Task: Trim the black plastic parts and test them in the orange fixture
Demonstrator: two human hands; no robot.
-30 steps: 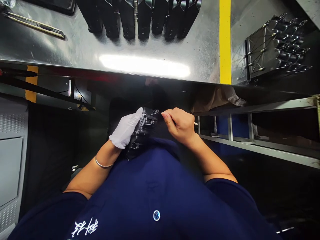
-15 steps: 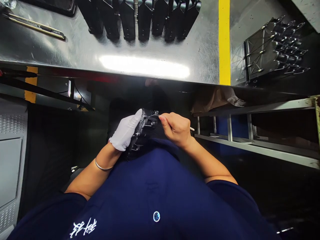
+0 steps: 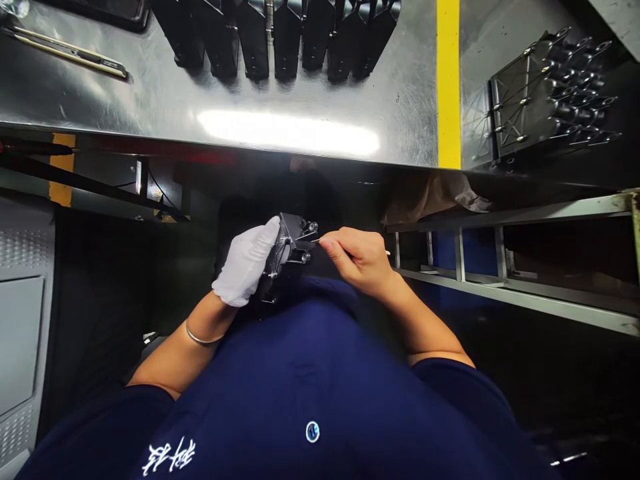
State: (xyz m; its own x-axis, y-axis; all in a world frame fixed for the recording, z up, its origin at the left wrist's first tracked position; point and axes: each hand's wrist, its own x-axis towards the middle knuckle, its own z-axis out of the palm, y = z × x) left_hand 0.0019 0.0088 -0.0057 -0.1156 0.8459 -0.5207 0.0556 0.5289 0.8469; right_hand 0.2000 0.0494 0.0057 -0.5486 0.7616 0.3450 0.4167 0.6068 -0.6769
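Observation:
In a white glove, my left hand (image 3: 245, 261) is closed round a black moulded plastic part (image 3: 294, 230) with ribs and round bosses, held in front of my body below the bench edge. My bare right hand (image 3: 356, 259) pinches a slim tool (image 3: 315, 241). Its thin tip points left at the bosses of the part, and its pale end sticks out behind the hand. Whether the tip touches the plastic I cannot tell. Most of the tool is hidden in my fingers, so its exact kind does not show.
Several black plastic parts (image 3: 286, 43) stand in a row on the metal bench (image 3: 150, 100). A utility knife (image 3: 70, 53) lies at the left. Beyond a yellow stripe (image 3: 449, 87) sits another ribbed black part (image 3: 525, 100). A metal frame (image 3: 460, 257) and a brown bag (image 3: 430, 200) are at the right.
The black part has turned slightly in my gloved hand, showing more of its top face. My right hand has shifted a little to the right and down, still pinching the slim tool.

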